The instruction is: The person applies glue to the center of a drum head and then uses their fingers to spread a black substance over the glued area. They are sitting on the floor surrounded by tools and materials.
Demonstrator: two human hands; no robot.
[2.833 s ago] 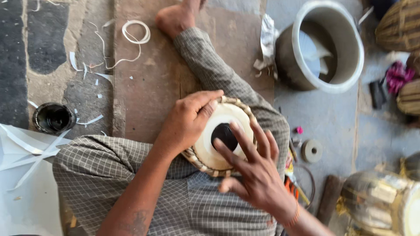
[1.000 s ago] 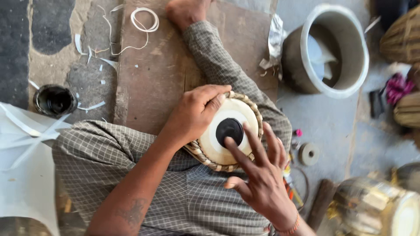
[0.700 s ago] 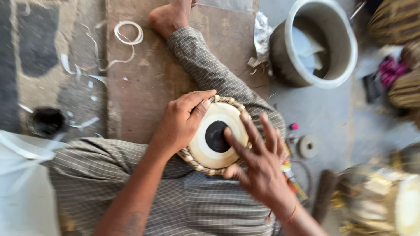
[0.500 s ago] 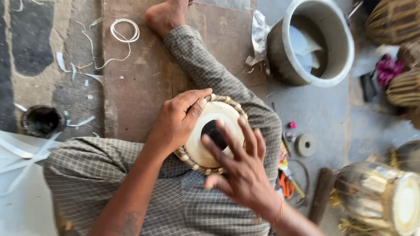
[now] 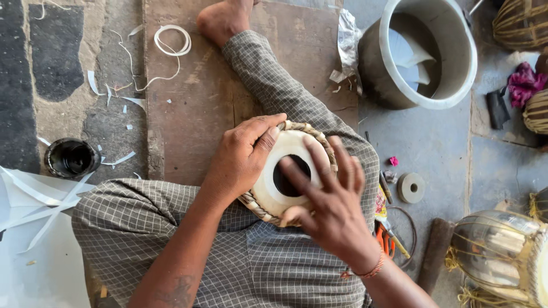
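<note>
drum (image 5: pixel 268 188), small, pale skin with black centre spot, braided rim; centre of frame, resting on the person's lap. left hand (image 5: pixel 242 159) clamped on its left rim, fingers together. right hand (image 5: pixel 328 205) (slightly blurred) fingers spread flat on the skin. grey bucket (image 5: pixel 454 63) upper right.

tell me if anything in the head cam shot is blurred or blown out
Head view: the right hand over the drum head is smeared by motion blur at its fingers; the left hand and checked trousers are sharp; light is soft and even, with mild glare on the shiny metal drum shell at right.
</note>
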